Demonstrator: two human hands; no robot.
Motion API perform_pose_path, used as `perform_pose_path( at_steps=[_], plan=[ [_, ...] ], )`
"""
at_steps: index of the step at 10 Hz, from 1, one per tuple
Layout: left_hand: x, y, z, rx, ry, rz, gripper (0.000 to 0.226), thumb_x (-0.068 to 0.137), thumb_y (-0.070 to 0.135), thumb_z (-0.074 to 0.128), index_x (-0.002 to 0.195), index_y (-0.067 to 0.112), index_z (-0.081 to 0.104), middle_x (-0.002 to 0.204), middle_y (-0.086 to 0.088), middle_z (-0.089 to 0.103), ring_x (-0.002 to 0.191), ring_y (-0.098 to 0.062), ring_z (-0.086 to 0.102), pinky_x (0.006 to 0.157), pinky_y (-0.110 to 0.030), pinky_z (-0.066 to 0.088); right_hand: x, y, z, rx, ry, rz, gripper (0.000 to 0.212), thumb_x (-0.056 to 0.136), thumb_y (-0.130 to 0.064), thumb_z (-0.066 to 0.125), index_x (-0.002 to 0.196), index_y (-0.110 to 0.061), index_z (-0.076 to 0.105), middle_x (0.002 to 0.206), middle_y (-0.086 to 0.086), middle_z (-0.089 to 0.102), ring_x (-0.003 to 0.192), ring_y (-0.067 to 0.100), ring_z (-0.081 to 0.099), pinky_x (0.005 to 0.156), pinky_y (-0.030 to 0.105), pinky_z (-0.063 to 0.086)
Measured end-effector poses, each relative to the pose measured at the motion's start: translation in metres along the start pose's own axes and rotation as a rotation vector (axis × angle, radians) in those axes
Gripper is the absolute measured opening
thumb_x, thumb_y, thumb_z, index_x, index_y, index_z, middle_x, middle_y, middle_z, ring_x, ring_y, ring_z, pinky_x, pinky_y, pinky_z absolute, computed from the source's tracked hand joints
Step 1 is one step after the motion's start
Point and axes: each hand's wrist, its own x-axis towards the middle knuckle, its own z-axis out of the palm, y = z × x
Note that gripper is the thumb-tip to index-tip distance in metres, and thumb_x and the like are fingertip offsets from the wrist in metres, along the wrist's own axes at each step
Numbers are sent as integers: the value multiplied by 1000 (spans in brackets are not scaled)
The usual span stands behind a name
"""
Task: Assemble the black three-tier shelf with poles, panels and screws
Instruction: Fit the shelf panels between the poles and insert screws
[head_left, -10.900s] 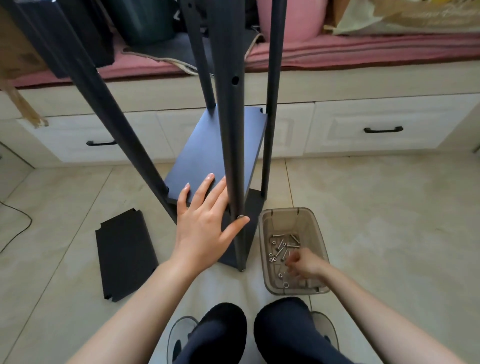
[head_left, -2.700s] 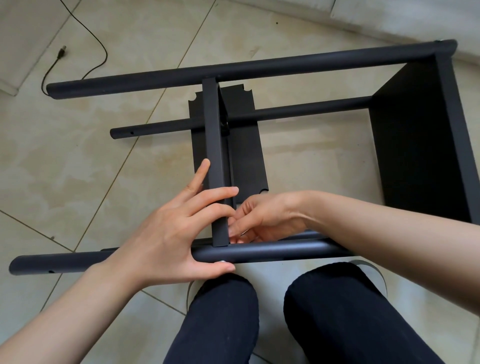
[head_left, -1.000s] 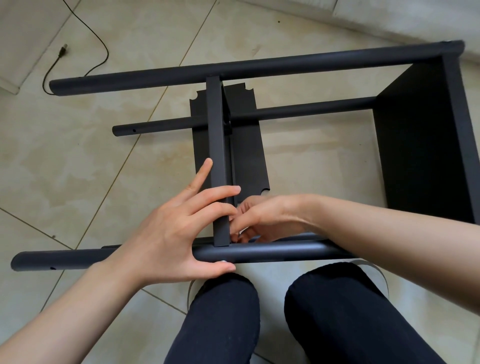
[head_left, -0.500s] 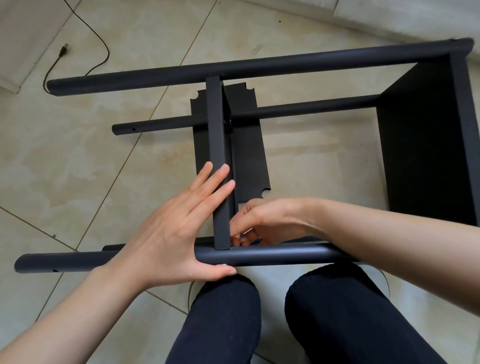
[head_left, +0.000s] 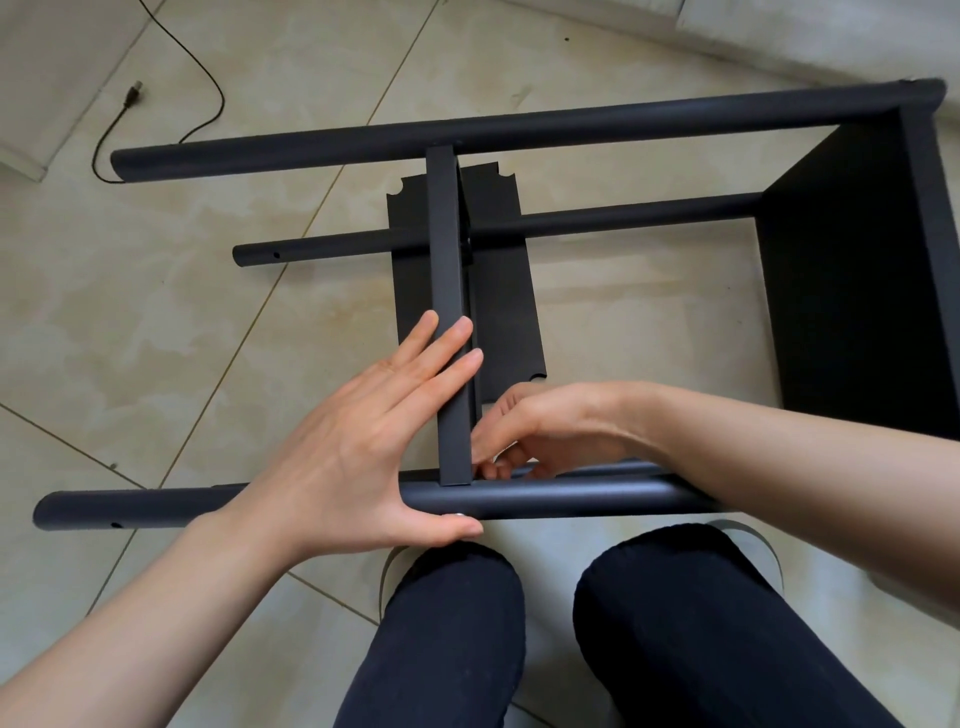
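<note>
Left hand (head_left: 358, 441) lying flat, fingers straight, pressing the middle panel (head_left: 448, 312) at frame centre, thumb under the near pole (head_left: 545, 498), right hand (head_left: 540, 431) curling behind it, possibly pinching something, grip unclear

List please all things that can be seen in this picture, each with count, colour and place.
Poles: four, black, lying sideways above the floor as the shelf frame.
Middle panel: one, black, on edge between the far and near poles.
End panel: one, black, at the right ends of the poles.
Loose panel: one, black, flat on the floor under the frame.
Screw head: one, silver, on the near pole by the thumb.
Cable: one, black, on the floor top left.
Floor tiles: beige, everywhere below.
Shoes: two, grey, under the knees.
Legs: two, black trousers, bottom.
Left hand: flat against the middle panel, thumb on the near pole.
Right hand: behind the panel, fingers curled at the joint.
</note>
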Motion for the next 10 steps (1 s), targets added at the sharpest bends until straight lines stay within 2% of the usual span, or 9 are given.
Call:
perform_pose_path(
  at_steps=[2, 3, 4, 5, 6, 7, 8, 9, 10],
  plan=[
    [0, 0, 0, 2, 4, -1, 114, 70, 73, 68, 158, 13, 26, 168, 1, 13, 156, -21, 9, 116, -44, 33, 5, 2, 5, -56, 53, 18, 24, 89, -28, 68, 66, -22, 70, 66, -4, 57, 60, 7, 50, 67, 28, 35],
    [-1, 0, 0, -3, 1, -4, 114, 71, 73, 68, 158, 14, 26, 169, 2, 13, 156, -20, 8, 117, -44, 32, 0, -1, 4, 0, 14, -5, 19, 76, -36, 73, 67, -20, 69, 74, -1, 58, 68, 10, 53, 70, 28, 37],
    [0, 0, 0, -4, -1, -5, 114, 71, 73, 68, 158, 14, 26, 169, 2, 12, 156, -20, 8, 117, -43, 31, -2, 0, 1, -12, 4, 4, 14, 81, -28, 70, 70, -19, 71, 77, 3, 58, 72, 12, 54, 75, 33, 35],
    [0, 1, 0, -5, 3, -6, 114, 70, 73, 68, 158, 14, 27, 168, 2, 13, 156, -20, 9, 117, -42, 31, 2, 2, 3, -47, 42, 22, 23, 91, -24, 66, 69, -19, 70, 68, -2, 57, 62, 8, 52, 67, 26, 36],
    [0, 1, 0, -1, 7, -6, 113, 70, 73, 68, 157, 13, 28, 168, 2, 14, 155, -20, 9, 116, -40, 32, 4, 0, 7, -34, 30, 17, 18, 85, -29, 69, 73, -16, 68, 68, -4, 58, 62, 8, 51, 66, 26, 36],
    [0, 1, 0, -4, 3, -7, 113, 70, 73, 68, 158, 14, 27, 168, 2, 14, 155, -20, 9, 117, -41, 31, -1, -2, 1, -21, 18, 24, 20, 83, -31, 68, 65, -22, 72, 73, -3, 63, 69, 10, 53, 67, 28, 37],
    [0, 1, 0, -7, 5, -9, 113, 70, 73, 68, 157, 14, 28, 168, 2, 14, 155, -20, 9, 117, -41, 30, -3, 1, -3, -25, 9, 36, 26, 91, -21, 66, 67, -22, 74, 69, -3, 60, 66, 9, 52, 69, 29, 35],
    [0, 1, 0, -6, 8, -5, 113, 70, 73, 68, 157, 13, 28, 168, 2, 15, 155, -20, 9, 117, -42, 31, 1, 1, 1, -24, 21, 31, 22, 92, -20, 65, 71, -19, 71, 73, -1, 56, 66, 9, 50, 73, 31, 33],
    [0, 1, 0, -9, 5, -7, 113, 70, 73, 68, 157, 13, 28, 168, 2, 14, 155, -20, 9, 117, -43, 31, 3, -1, 4, -29, 29, 24, 13, 92, -19, 64, 83, -12, 70, 78, 2, 60, 68, 10, 52, 78, 35, 35]
  ],
)
